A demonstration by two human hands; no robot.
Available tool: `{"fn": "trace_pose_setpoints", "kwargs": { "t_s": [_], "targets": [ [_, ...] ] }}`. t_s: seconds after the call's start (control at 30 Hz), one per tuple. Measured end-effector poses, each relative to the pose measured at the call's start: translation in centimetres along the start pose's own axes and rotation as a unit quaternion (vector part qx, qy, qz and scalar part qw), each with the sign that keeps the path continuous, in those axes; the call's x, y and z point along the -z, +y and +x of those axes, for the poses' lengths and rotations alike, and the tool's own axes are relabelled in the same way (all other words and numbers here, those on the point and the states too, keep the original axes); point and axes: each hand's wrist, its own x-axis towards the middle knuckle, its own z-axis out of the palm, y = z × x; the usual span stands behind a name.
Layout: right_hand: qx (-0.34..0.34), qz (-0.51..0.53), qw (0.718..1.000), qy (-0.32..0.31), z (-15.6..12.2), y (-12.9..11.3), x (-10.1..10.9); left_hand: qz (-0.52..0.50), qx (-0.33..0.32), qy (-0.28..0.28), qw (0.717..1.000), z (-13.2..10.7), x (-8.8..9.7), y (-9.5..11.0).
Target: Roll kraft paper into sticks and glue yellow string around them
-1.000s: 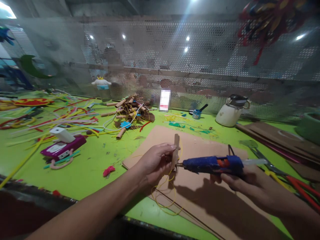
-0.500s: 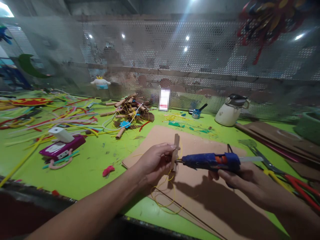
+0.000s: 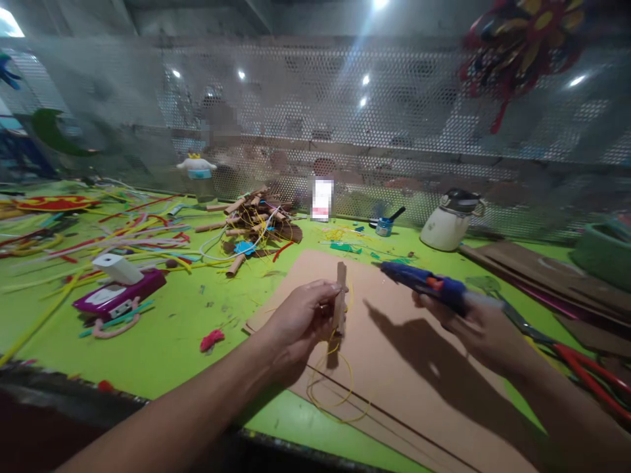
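Note:
Between the thumb and fingers of my left hand (image 3: 308, 315) is a narrow strip of brown cardboard (image 3: 340, 299), held upright. A thin yellow string (image 3: 340, 401) hangs from its lower end and loops over the large brown cardboard sheet (image 3: 394, 387) below. My right hand (image 3: 473, 328) grips a dark blue hot glue gun (image 3: 424, 279), a pale glue stick at its back end. The gun's nozzle points left and upward, apart from the strip. Its trigger is partly hidden by my fingers.
A heap of rolled brown cardboard pieces (image 3: 256, 220) lies behind, left of a glowing phone (image 3: 323, 198). Red-handled scissors (image 3: 582, 374) rest at right, near stacked cardboard (image 3: 522, 263). A white kettle (image 3: 446, 223) stands farther back. At left sits a purple power strip (image 3: 121, 293).
My right hand has drawn the glue gun away from the cardboard strip, its nozzle tilting up. The strip stays in my left hand, shifted slightly left and turned a little.

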Motion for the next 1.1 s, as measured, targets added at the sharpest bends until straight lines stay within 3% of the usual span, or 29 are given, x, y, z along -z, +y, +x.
{"fn": "trace_pose_setpoints", "kwargs": {
  "t_s": [0.07,0.17,0.23,0.37,0.5,0.67,0.8,0.87,0.97,1.1],
  "targets": [
    [0.042,-0.071,0.995,0.056,0.9,1.8,-1.1,0.026,-0.011,-0.004,1.0,-0.2,-0.3,0.2],
    [0.057,-0.14,0.987,0.052,1.5,3.9,-2.3,0.063,-0.051,0.016,0.997,-0.6,-0.9,0.3],
    [0.066,-0.147,0.986,0.045,1.5,3.8,-2.5,0.081,-0.074,0.025,0.994,-0.8,-1.2,0.3],
    [0.047,-0.015,0.998,0.046,0.9,-0.9,-2.5,0.11,-0.097,0.023,0.989,-0.6,-1.1,-0.1],
    [-0.069,0.133,0.986,-0.067,0.7,-6.2,-4.3,0.131,-0.13,0.003,0.983,-0.5,-0.8,-0.5],
    [-0.168,0.271,0.941,-0.115,0.6,-7.7,-7.5,0.097,-0.123,-0.022,0.987,-1.1,-1.1,-0.6],
    [-0.255,0.445,0.854,-0.092,-0.3,-7.6,-8.5,0.069,-0.112,0.005,0.991,-1.4,-1.5,-0.4],
    [-0.272,0.485,0.826,-0.091,-0.7,-7.7,-8.7,0.054,-0.101,0.011,0.993,-1.3,-1.5,-0.5],
    [-0.263,0.483,0.83,-0.094,-1.0,-7.9,-8.8,0.029,-0.082,0.013,0.996,-0.9,-1.3,-0.7],
    [-0.226,0.425,0.871,-0.096,-0.8,-7.9,-8.5,0.026,-0.068,0.023,0.997,-0.6,-1.0,-0.8]
  ]
}}
